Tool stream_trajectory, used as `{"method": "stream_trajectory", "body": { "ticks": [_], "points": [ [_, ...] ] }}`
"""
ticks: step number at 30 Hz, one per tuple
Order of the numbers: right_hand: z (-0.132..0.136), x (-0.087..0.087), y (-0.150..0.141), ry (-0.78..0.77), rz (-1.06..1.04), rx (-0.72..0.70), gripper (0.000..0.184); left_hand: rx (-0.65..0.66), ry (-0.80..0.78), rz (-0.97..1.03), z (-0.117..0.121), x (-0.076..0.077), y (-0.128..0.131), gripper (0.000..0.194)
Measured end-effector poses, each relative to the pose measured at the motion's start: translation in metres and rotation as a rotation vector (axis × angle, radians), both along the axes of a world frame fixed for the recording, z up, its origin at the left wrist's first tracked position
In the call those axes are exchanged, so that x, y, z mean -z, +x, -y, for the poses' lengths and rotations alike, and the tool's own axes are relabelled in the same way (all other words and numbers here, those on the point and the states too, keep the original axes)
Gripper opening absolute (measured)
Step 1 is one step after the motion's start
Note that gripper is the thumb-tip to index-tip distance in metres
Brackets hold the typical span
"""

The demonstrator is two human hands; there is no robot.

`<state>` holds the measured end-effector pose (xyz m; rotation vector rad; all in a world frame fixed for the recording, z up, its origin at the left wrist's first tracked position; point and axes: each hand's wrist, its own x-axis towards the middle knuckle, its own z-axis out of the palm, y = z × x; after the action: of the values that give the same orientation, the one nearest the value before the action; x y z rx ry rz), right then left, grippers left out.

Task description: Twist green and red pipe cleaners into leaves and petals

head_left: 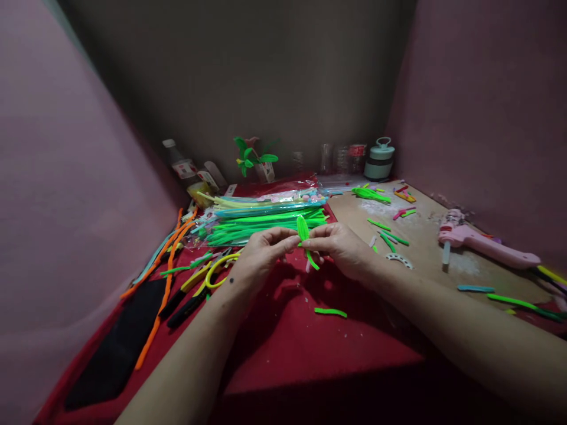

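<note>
A bright green pipe-cleaner leaf is held upright over the red cloth, its short stem curling down below the fingers. My left hand pinches it near the base from the left. From the right, the thumb and fingertips of my right hand close on the same spot. Beneath them lies a loose green pipe-cleaner piece. Just behind the hands is a bundle of green pipe cleaners. Yellow-handled scissors rest beside my left wrist.
Pliers, orange pipe cleaners and a black flat item lie left. On the brown board are cut pieces and a pink glue gun. A green plant, a bottle and a lidded jar stand behind.
</note>
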<state>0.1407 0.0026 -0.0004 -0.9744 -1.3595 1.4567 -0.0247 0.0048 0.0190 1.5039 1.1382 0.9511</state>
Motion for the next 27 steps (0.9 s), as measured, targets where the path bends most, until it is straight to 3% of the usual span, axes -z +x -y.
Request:
{"method": "stream_trajectory", "body": {
  "ticks": [7, 12, 21, 27],
  "points": [
    [-0.002, 0.010, -0.001, -0.064, -0.092, -0.125, 0.014, -0.051, -0.061, 0.134, 0.003, 0.011, 0.004, 0.023],
    [-0.003, 0.013, -0.002, -0.075, -0.124, -0.136, 0.020, -0.037, -0.115, 0.234, 0.002, 0.010, 0.002, 0.021],
    [0.004, 0.004, -0.004, -0.014, 0.077, -0.074, 0.023, -0.003, -0.078, 0.153, 0.002, 0.010, 0.004, 0.016],
    [0.006, 0.007, -0.009, 0.143, 0.163, 0.095, 0.010, -0.067, -0.025, 0.102, 0.004, 0.009, 0.008, 0.014]
  ]
}}
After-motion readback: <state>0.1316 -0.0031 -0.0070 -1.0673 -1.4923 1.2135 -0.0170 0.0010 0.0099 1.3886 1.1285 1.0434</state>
